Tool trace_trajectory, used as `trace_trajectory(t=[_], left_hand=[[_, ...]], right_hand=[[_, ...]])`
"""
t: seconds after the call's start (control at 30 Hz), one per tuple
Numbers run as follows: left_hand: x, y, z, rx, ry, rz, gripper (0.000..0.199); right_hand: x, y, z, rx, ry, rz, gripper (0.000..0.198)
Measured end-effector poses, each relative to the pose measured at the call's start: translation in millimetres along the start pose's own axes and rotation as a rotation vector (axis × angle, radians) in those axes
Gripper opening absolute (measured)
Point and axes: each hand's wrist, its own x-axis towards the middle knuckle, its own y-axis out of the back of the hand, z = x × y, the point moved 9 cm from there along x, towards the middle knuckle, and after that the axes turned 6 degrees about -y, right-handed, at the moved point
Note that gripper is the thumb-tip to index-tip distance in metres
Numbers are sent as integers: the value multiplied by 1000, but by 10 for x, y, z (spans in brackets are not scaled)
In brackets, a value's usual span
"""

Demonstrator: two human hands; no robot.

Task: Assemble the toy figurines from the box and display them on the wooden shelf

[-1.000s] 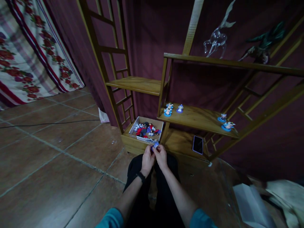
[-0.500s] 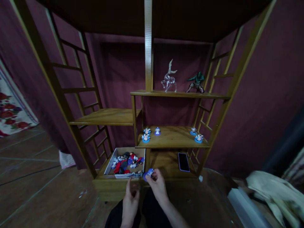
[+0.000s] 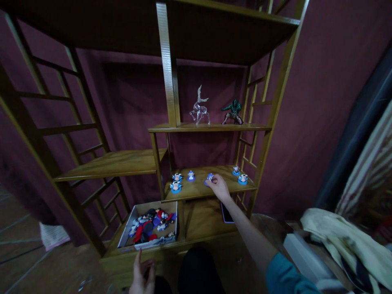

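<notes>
My right hand (image 3: 219,187) reaches to the middle shelf (image 3: 196,190) and pinches a small figurine (image 3: 210,178) with a purple base, which is on or just above the wood. Left of it stands another purple-based figurine (image 3: 191,175). Two blue-based figurines, one in front (image 3: 175,187) and one behind (image 3: 177,177), are at the shelf's left end; two more, one in front (image 3: 243,179) and one behind (image 3: 236,170), are at the right. Low in front of the cardboard box (image 3: 122,237), my left hand (image 3: 143,272) holds nothing, fingers apart.
Several mixed figurines (image 3: 151,224) lie in the box on the bottom shelf. A phone (image 3: 227,213) lies there too, partly behind my right forearm. On the upper shelf stand a clear deer figure (image 3: 200,109) and a green crouching figure (image 3: 233,111). Pale cloth (image 3: 330,232) lies at right.
My right hand has carried the purple-based figurine from beside the box up to the middle shelf. My left hand has stayed low. The camera view has shifted to the right.
</notes>
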Motion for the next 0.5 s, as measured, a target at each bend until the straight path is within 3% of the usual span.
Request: trace_trajectory(t=[0.3,0.5], left_hand=[[30,3,-83,153,27,-71,70],[-4,-112,-16,279,17,-198,60]], right_hand=[[480,-275,27,-346,-81,-52,19],[550,-436,38,-372,-114,-63,26]])
